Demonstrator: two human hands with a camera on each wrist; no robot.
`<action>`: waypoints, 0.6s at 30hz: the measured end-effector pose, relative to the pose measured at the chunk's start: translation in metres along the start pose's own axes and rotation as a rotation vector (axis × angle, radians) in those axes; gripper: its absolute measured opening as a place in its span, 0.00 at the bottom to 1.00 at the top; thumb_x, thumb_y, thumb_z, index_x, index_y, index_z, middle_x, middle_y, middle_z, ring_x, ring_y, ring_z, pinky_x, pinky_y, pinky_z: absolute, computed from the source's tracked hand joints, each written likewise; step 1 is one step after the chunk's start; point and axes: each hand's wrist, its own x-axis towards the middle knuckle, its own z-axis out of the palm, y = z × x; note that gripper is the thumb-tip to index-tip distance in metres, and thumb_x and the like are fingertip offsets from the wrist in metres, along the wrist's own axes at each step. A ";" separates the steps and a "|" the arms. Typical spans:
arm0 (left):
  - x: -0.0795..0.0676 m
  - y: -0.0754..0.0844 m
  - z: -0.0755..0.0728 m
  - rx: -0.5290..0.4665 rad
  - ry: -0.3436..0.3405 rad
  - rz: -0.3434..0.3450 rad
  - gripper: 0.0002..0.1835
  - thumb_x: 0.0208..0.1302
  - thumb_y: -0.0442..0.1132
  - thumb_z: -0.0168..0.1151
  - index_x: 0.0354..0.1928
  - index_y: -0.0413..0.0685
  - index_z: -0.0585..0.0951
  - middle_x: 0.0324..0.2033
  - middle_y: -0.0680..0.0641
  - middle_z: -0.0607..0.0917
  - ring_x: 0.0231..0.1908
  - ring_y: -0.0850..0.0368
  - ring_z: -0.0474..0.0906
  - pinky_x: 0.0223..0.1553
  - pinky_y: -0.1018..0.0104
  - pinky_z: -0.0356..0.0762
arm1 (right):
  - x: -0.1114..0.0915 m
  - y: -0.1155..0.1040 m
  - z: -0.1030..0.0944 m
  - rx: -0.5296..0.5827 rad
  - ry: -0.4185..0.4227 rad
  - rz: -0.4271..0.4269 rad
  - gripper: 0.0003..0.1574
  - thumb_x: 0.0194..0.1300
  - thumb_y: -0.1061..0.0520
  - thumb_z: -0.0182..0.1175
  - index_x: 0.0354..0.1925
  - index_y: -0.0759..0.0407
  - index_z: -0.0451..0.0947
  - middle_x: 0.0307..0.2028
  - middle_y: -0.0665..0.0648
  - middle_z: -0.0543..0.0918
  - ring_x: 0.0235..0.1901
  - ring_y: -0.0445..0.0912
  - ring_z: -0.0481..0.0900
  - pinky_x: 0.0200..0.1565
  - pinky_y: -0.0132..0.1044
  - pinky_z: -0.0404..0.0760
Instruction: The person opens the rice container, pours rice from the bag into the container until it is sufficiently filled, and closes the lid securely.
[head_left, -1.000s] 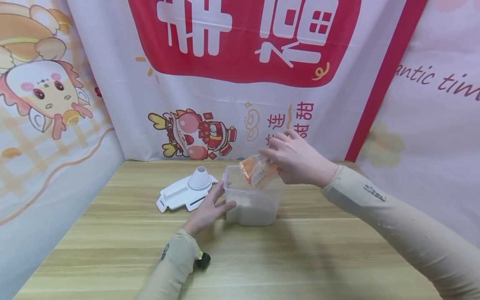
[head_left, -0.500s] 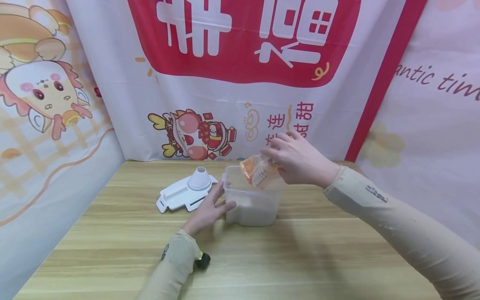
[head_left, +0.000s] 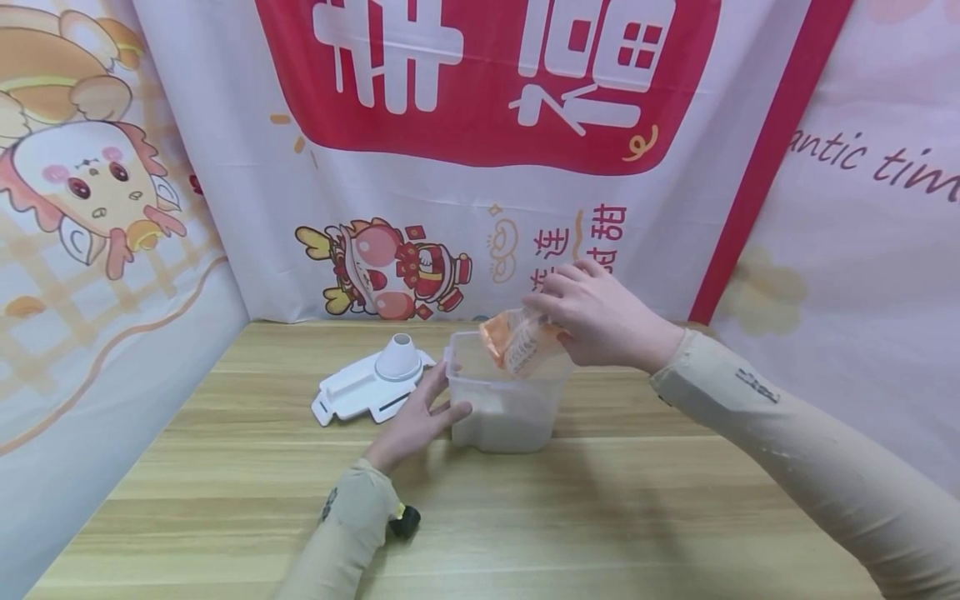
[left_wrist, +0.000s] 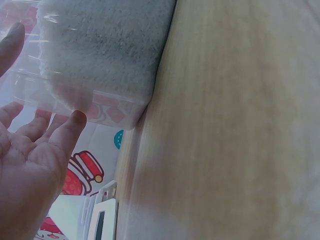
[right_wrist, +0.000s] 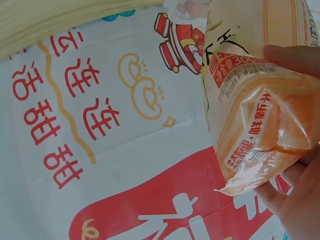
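Observation:
A clear plastic container (head_left: 512,421) with white rice (left_wrist: 107,45) inside stands upright on the table. My left hand (head_left: 416,421) rests against its left side, thumb towards the front and fingers stretched along the wall; in the left wrist view the fingertips touch the plastic. My right hand (head_left: 600,321) grips an orange and clear plastic rice bag (head_left: 517,342), tipped over the container's mouth. Close up in the right wrist view, thumb and fingers (right_wrist: 297,60) hold the printed bag from both sides. The bag's opening and any falling rice cannot be made out.
A white lid (head_left: 367,387) with a raised cone-shaped spout lies on the wooden table (head_left: 225,500), left of the container. A small black object (head_left: 406,522) is at the left wrist. Printed cloth (head_left: 487,192) hangs behind the table and along both sides.
My right hand and the bag have shifted slightly to the right. The left hand, container and lid have kept their places.

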 end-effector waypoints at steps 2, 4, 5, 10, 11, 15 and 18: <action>0.000 0.000 0.000 0.006 -0.001 -0.004 0.46 0.66 0.46 0.66 0.78 0.54 0.49 0.75 0.45 0.55 0.72 0.49 0.50 0.69 0.45 0.56 | 0.000 0.000 0.000 -0.006 0.011 -0.007 0.37 0.46 0.57 0.79 0.57 0.54 0.81 0.47 0.56 0.82 0.51 0.53 0.76 0.58 0.57 0.70; 0.000 0.001 0.000 0.012 -0.002 -0.011 0.46 0.67 0.47 0.66 0.78 0.54 0.49 0.75 0.46 0.55 0.72 0.49 0.49 0.69 0.46 0.57 | -0.001 0.000 -0.001 -0.009 0.019 -0.012 0.37 0.46 0.56 0.79 0.56 0.54 0.81 0.47 0.57 0.82 0.50 0.54 0.76 0.58 0.56 0.71; 0.000 0.001 0.000 0.014 -0.003 -0.013 0.46 0.67 0.47 0.66 0.78 0.54 0.49 0.75 0.46 0.55 0.73 0.49 0.49 0.69 0.46 0.57 | -0.001 0.000 -0.001 -0.010 0.021 -0.014 0.37 0.46 0.56 0.79 0.57 0.54 0.81 0.47 0.56 0.82 0.50 0.54 0.76 0.58 0.56 0.71; 0.001 0.000 -0.001 0.019 -0.005 -0.023 0.45 0.67 0.48 0.65 0.78 0.54 0.51 0.75 0.47 0.55 0.73 0.50 0.49 0.69 0.47 0.57 | -0.001 0.001 -0.001 -0.013 0.023 -0.014 0.37 0.46 0.55 0.79 0.57 0.53 0.80 0.48 0.56 0.82 0.51 0.53 0.76 0.58 0.55 0.71; 0.001 0.000 -0.001 0.020 -0.005 -0.024 0.45 0.67 0.48 0.65 0.78 0.54 0.51 0.75 0.47 0.55 0.73 0.50 0.49 0.69 0.47 0.57 | -0.001 0.001 -0.001 -0.014 0.023 -0.014 0.38 0.46 0.55 0.79 0.58 0.52 0.80 0.48 0.56 0.82 0.51 0.53 0.76 0.58 0.54 0.71; 0.001 -0.001 -0.001 0.017 -0.006 -0.017 0.45 0.66 0.48 0.66 0.78 0.56 0.51 0.75 0.46 0.55 0.73 0.50 0.50 0.69 0.46 0.57 | -0.002 0.002 0.001 -0.002 0.030 -0.009 0.39 0.46 0.54 0.79 0.58 0.51 0.80 0.49 0.55 0.82 0.51 0.52 0.76 0.60 0.55 0.70; 0.001 -0.002 -0.001 0.021 -0.004 -0.010 0.45 0.66 0.48 0.66 0.77 0.55 0.51 0.74 0.46 0.56 0.72 0.50 0.50 0.69 0.47 0.57 | -0.004 0.001 0.003 0.009 0.040 -0.011 0.39 0.46 0.54 0.79 0.59 0.52 0.80 0.50 0.55 0.82 0.52 0.52 0.76 0.61 0.56 0.69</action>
